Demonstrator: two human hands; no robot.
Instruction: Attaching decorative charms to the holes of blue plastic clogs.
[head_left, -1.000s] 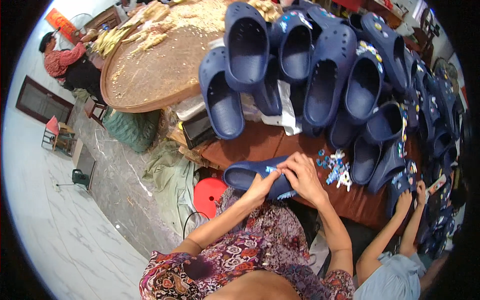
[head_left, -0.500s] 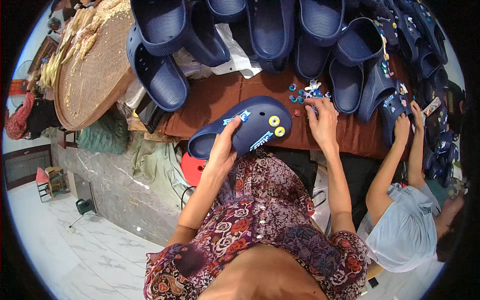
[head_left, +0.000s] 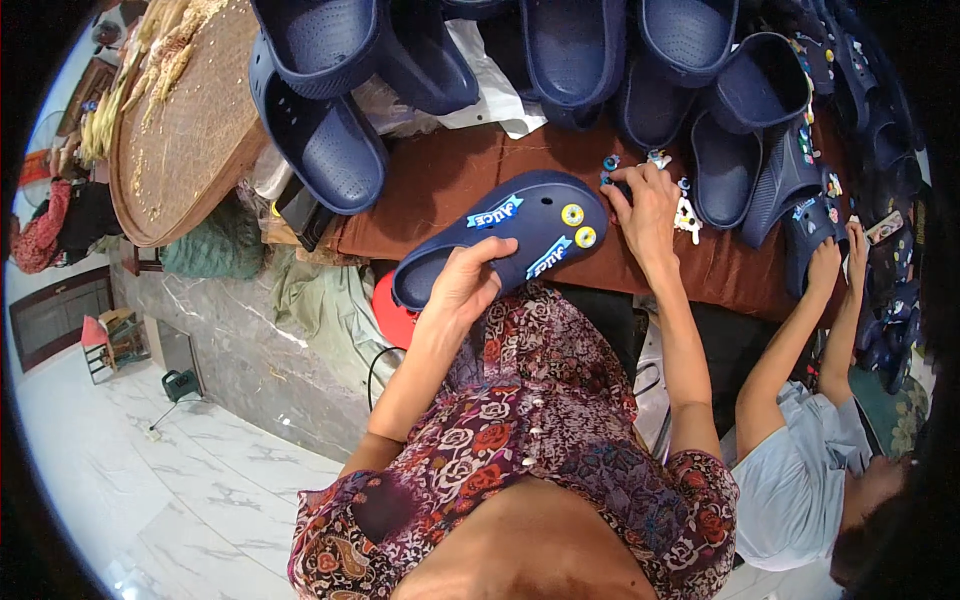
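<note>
My left hand (head_left: 466,285) is closed on a navy blue clog (head_left: 450,240), its thumb lying over the upper. Two yellow round charms (head_left: 578,224) sit near the clog's toe, and two light blue lettered charms (head_left: 495,213) are on its strap and upper. My right hand (head_left: 650,215) reaches down to a small pile of charms on the brown cloth, beyond the clog's toe. Its fingers are bent together; whatever they pinch is hidden. A blue eye-like charm (head_left: 611,162) and a white figure charm (head_left: 688,220) show beside them.
Navy clogs (head_left: 570,60) stand in a row along the back of the brown cloth (head_left: 440,165). At right, a co-worker's hands (head_left: 838,255) hold another decorated clog (head_left: 803,250). A large round woven tray (head_left: 185,130) leans at left. A red round thing (head_left: 390,312) lies below the clog.
My left thumb has shifted down off the strap charm, now fully visible. My right hand has moved in over the charm pile, fingers drawn closer together. The view has shifted slightly.
</note>
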